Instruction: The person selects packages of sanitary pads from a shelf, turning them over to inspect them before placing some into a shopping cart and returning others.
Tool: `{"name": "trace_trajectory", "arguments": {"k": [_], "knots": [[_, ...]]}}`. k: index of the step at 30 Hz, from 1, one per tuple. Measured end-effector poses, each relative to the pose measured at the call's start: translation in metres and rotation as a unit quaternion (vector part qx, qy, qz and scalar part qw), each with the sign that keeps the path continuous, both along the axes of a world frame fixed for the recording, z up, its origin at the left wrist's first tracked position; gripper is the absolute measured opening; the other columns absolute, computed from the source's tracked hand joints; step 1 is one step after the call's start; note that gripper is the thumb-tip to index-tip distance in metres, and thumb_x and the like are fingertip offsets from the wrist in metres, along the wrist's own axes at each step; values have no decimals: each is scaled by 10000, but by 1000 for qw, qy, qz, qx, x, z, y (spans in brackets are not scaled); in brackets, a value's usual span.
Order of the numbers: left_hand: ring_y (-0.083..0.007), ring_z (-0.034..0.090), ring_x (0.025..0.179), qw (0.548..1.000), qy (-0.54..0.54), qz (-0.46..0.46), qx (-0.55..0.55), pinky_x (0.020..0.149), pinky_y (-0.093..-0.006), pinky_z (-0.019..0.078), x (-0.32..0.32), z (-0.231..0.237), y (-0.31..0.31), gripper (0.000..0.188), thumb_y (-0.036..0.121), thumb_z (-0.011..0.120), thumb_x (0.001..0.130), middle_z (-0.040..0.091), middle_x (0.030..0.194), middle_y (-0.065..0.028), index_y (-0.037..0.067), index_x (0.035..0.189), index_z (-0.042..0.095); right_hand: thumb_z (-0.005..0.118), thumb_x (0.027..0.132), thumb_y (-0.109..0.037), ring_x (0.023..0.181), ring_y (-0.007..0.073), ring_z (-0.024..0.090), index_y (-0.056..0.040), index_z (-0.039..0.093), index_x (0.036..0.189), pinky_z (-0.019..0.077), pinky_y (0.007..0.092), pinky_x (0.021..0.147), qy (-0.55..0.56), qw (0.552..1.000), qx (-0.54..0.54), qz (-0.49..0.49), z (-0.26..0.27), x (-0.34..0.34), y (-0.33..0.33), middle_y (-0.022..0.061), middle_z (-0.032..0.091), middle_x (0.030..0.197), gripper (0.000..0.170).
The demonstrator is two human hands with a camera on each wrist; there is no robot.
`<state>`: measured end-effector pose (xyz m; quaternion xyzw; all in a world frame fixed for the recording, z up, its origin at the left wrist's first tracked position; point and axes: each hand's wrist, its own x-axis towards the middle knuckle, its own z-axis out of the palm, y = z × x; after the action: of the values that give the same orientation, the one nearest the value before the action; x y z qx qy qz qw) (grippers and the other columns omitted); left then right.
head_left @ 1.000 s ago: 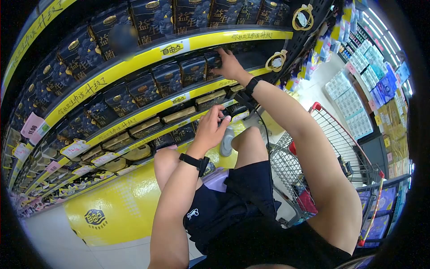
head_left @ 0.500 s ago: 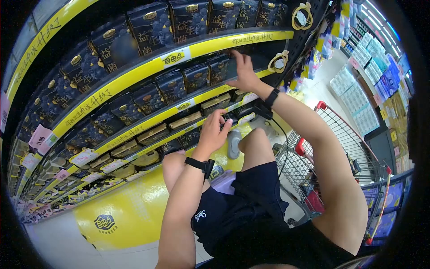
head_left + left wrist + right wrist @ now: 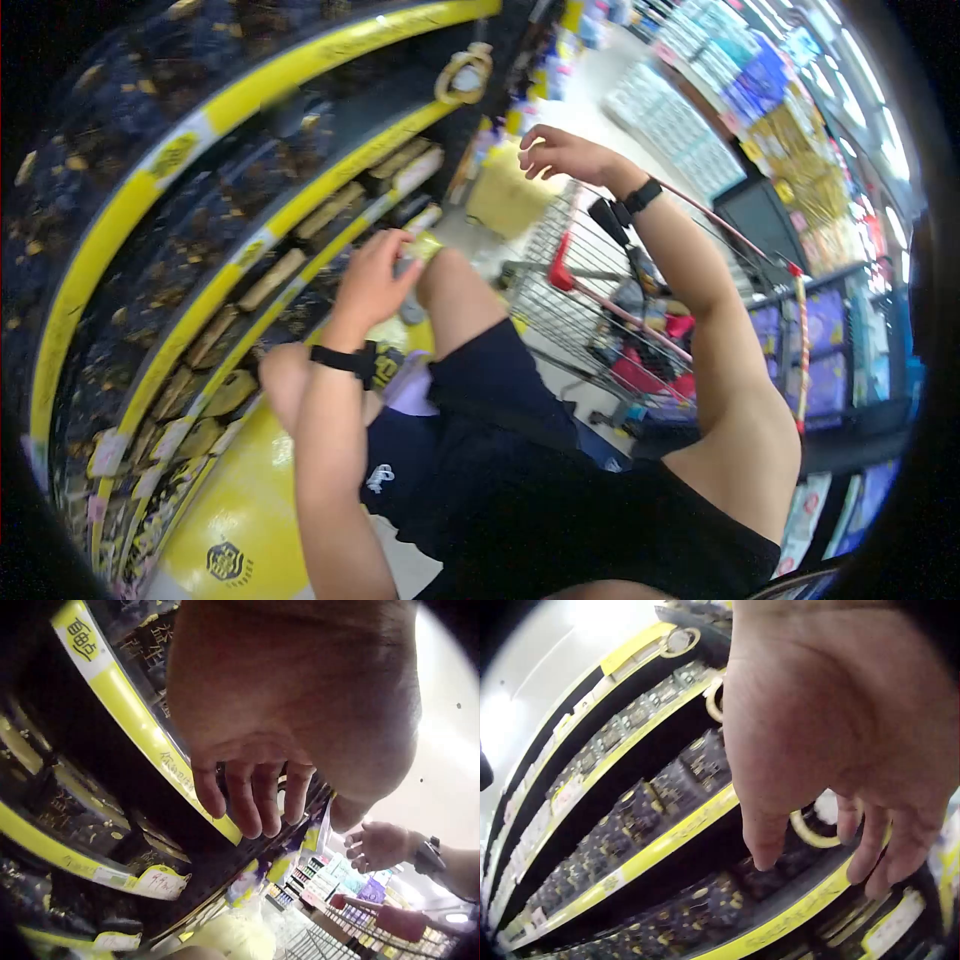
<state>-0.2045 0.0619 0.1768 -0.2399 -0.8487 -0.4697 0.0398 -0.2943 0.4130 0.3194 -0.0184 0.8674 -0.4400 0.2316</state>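
Swung back from the shelf since a moment ago, the right hand [image 3: 570, 157] has left the end of the pack row and now hangs in the air by the shopping cart, its grip loose, fingers apart and slightly bent around nothing. Nearest the eye lie the dark shorts [image 3: 490, 400] of the seated person, with a lilac surface [image 3: 410, 385] showing between the thighs. A black wristband [image 3: 343, 360] circles the left wrist; beyond it the left hand [image 3: 372, 275] sits over the gap between the knees, its grip relaxed too — fingers side by side, a little curved, holding nothing. Left of both hands run the shelves, their yellow edge strips [image 3: 671, 844] curving across the view, with black-and-gold packs [image 3: 697, 761] standing in rows behind them; these are blurred in the head view, clearer from the right wrist. Yellow floor covering [image 3: 225, 490] with a hexagonal logo lies along the shelf base. Further out, a cream ring [image 3: 463, 80] hangs at the shelf end, and the wire shopping cart [image 3: 562, 268] stands beside the right knee — red and dark items [image 3: 640, 370] inside. Past it sit a pale yellow bundle [image 3: 505, 190] on the floor, then stacked white packs [image 3: 665, 125] and purple packs [image 3: 820, 325].
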Motion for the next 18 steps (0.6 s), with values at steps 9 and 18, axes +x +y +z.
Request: {"name": "trace_trajectory", "arguments": {"k": [9,18], "knots": [[-306,623,918,996,-11,-80,-24,844,-390,516,1,13,19,376,106,730,883,625,1002,-146,30,1225,594,692,963,-408,801,149,666,2,702,952,551,329,687,-4,958,219,-186,-103,61,269,70,691,799,411],[-285,591,893,994,-33,-84,-68,838,-378,505,1,9,16,380,84,722,877,598,977,-135,23,1228,589,726,771,-711,996,353,701,107,544,1148,556,473,862,-151,839,396,-340,-230,182,366,262,703,1071,918]]}}
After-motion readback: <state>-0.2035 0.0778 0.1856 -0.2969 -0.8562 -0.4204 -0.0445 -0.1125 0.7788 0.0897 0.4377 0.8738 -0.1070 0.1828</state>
